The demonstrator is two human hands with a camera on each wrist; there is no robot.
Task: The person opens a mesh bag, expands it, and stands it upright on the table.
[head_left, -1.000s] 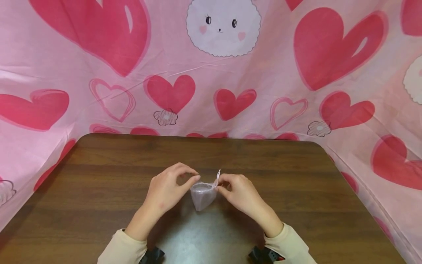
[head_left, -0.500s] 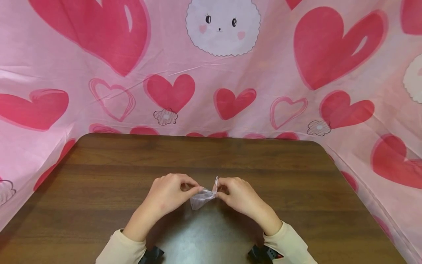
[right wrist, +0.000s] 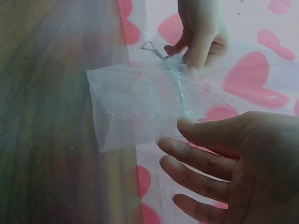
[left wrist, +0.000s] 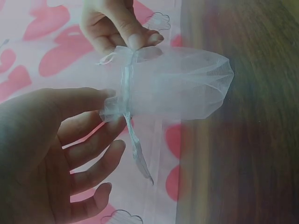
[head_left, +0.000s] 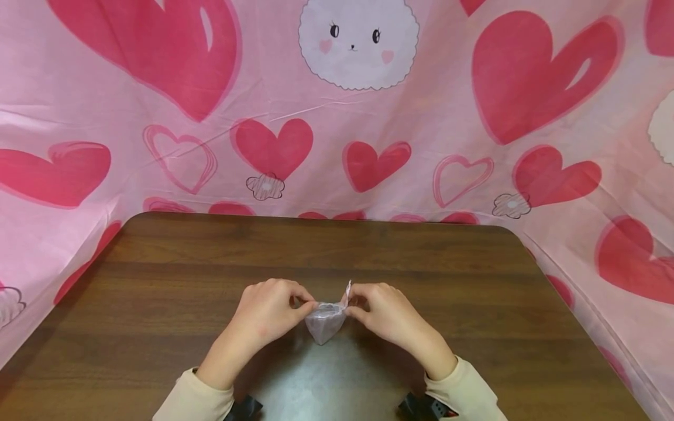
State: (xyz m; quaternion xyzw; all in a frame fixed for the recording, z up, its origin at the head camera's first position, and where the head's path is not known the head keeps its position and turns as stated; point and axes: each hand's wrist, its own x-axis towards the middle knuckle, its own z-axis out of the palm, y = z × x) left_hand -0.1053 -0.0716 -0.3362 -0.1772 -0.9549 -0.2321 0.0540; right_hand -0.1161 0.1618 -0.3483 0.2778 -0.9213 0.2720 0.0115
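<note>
Between both hands hangs a small sheer white organza drawstring bag (head_left: 325, 325), its mouth upward in the head view. My left hand (head_left: 271, 310) pinches one side of the rim between thumb and index finger. On the opposite side, my right hand (head_left: 387, 313) pinches the rim, with a ribbon loop sticking up beside its fingertips. The left wrist view shows the drawstring ribbon (left wrist: 137, 147) dangling by the left fingers, the other fingers loosely spread. In the right wrist view the bag (right wrist: 126, 105) looks see-through, and nothing shows inside it.
A dark brown wooden table (head_left: 184, 263) lies under the hands. Behind it and along the sides hangs a pink cloth (head_left: 326, 111) printed with red hearts. Black wrist devices (head_left: 244, 407) sit below the cream sleeves (head_left: 195, 397).
The bag was pulled flatter and tilted half a second ago; now it hangs fuller with its mouth wider. Both hands are slightly lower than a second ago, the left now pinching the rim.
</note>
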